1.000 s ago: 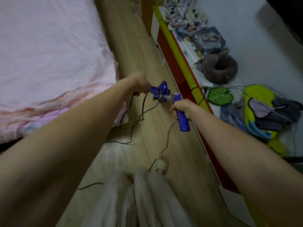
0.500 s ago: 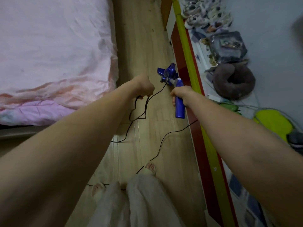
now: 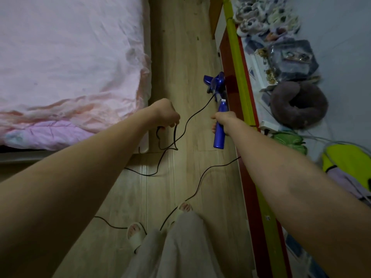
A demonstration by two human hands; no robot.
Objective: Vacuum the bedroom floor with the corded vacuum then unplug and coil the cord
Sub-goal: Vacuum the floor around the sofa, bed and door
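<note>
The right hand (image 3: 222, 122) has its fingers clamped on the vacuum (image 3: 217, 109) handle, its long axis pointing ahead along the floor (image 3: 180, 57), while the left hand (image 3: 165, 113) grips the cord (image 3: 192, 117) just beside it.

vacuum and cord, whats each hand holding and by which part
Right hand grips the blue vacuum by its handle; left hand holds the black cord partway along.

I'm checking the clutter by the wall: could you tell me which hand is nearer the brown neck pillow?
Right. The right hand is just left of the brown neck pillow; the left hand is further left.
</note>
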